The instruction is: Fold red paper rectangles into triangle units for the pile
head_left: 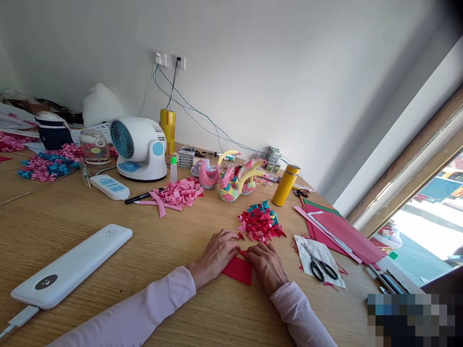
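My left hand (219, 254) and my right hand (266, 266) rest on the wooden table, their fingertips close together. Between them the fingers pinch a small piece of red paper, most of it covered by my fingers. Flat on the table just below the fingertips lies a red paper rectangle (238, 271), its sides partly under my hands. Beyond my fingers is a pile of folded paper triangles (261, 224) in red, pink and teal, with one loose red triangle (240, 236) near my left fingertips.
Black-handled scissors (318, 265) lie on a white cloth (307, 246) at right, beside red paper sheets (347, 224). Behind stand paper swans (231, 185), a yellow flask (285, 185), pink paper strips (183, 193) and a white fan (141, 147). A white power bank (72, 265) lies left.
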The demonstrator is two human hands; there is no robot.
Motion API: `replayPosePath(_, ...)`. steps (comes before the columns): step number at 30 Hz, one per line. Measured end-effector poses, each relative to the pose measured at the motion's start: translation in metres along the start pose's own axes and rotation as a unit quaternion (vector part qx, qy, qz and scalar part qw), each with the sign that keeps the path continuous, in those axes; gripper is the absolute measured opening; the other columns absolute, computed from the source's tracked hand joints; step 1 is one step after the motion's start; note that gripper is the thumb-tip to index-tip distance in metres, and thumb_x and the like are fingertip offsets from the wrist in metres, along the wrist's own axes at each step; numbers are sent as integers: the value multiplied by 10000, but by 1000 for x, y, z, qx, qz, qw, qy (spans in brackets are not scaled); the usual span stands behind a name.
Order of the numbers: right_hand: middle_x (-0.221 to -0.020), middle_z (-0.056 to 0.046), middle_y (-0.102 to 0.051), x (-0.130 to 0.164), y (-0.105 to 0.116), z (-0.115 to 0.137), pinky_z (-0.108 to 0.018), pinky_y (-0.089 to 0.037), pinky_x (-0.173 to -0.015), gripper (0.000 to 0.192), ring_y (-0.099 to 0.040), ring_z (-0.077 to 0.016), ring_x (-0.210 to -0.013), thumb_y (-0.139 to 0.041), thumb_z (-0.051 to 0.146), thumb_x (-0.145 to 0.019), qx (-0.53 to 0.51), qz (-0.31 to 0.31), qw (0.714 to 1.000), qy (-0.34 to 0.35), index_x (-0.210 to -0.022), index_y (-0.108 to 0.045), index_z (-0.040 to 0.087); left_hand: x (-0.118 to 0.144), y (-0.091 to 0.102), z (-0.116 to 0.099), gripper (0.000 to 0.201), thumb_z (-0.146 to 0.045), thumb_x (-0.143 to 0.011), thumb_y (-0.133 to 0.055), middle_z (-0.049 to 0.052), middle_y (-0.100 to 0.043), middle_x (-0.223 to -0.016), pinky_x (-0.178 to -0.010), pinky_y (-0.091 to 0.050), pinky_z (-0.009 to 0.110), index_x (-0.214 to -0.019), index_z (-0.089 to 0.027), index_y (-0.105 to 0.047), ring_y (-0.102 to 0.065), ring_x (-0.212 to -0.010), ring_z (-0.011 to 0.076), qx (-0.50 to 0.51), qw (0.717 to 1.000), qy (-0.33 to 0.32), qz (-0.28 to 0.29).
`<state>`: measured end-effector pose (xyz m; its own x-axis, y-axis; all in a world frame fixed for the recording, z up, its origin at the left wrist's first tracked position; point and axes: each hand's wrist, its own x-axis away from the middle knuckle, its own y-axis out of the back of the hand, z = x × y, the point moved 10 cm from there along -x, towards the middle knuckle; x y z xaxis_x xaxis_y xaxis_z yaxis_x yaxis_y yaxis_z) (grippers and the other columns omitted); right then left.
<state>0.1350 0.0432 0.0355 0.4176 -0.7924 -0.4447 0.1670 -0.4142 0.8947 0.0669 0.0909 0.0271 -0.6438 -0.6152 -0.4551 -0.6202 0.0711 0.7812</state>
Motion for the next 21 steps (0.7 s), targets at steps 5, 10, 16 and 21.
replayPosePath(5, -934, -32, -695, 3, -1, -1, -312, -337, -728, 196, -571, -178, -844, -547, 81, -827, -23, 11, 1000, -4, -902, -669, 215, -3, -2, 0, 119, -207, -843, -567, 42, -626, -1095, -904, -385, 348, -866, -212, -684, -502, -1073, 201, 5, 1000, 2, 21)
replayPosePath(10, -933, -32, -699, 6, -2, -1, -312, -336, -771, 259, -567, -185, -870, -517, 66, -810, -70, 26, 997, -21, -966, -657, 219, -6, -3, -4, 95, -190, -831, -581, 42, -644, -1038, -886, -380, 338, -836, -195, -676, -520, -1036, 202, -13, 999, -5, 45)
replayPosePath(16, -945, -44, -693, 9, -4, -1, -325, -312, -796, 326, -565, -195, -887, -526, 56, -755, -75, 35, 996, -44, -1016, -641, 214, -5, -5, -14, 175, -163, -876, -486, 49, -654, -951, -878, -385, 321, -854, -184, -659, -540, -992, 189, -33, 997, -46, 52)
replayPosePath(21, -937, -43, -695, 9, -5, -1, -328, -293, -818, 342, -566, -192, -897, -498, 33, -747, -53, 46, 996, -51, -991, -646, 222, 7, -1, -33, 263, -154, -895, -401, 71, -615, -1095, -978, -331, 357, -1019, -215, -624, -445, -1169, 212, -81, 989, -108, 59)
